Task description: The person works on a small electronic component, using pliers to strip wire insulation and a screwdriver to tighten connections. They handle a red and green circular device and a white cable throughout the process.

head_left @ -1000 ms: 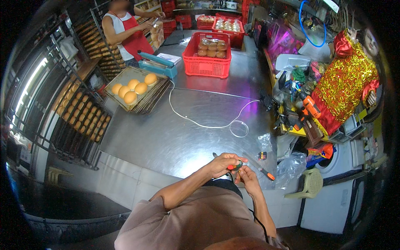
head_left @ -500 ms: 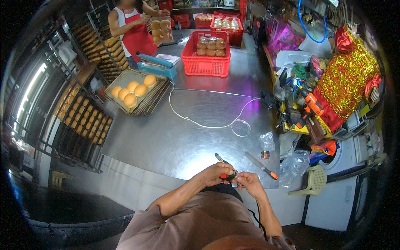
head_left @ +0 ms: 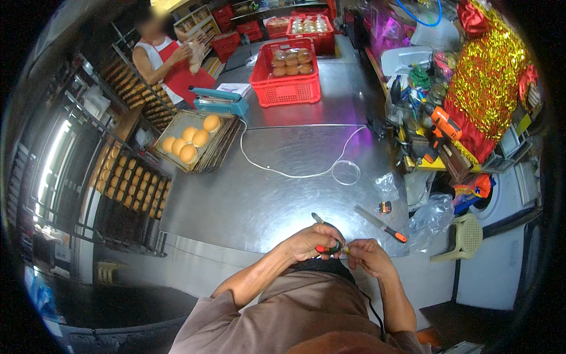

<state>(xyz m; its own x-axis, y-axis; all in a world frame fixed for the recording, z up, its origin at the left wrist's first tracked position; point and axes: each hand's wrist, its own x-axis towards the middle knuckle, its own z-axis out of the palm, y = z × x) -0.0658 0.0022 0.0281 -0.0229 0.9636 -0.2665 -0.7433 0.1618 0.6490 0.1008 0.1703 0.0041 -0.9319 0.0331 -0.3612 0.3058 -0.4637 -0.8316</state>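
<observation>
The person wore a plain, creased brownish-taupe shirt (head_left: 283, 315), its loose left sleeve (head_left: 207, 318) ending above the elbow at seven o'clock; dark cloth (head_left: 327, 266) showed at the waist, and a thin black cord (head_left: 376, 311) ran down at five o'clock

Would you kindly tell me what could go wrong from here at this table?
The left hand holds a red-and-black tool close to the right hand, so a slip might pinch it.

The flat-bladed tool lies near the edge of the table; a bump could knock it off.

The white cord trails loosely across the table and might get snagged.
</observation>
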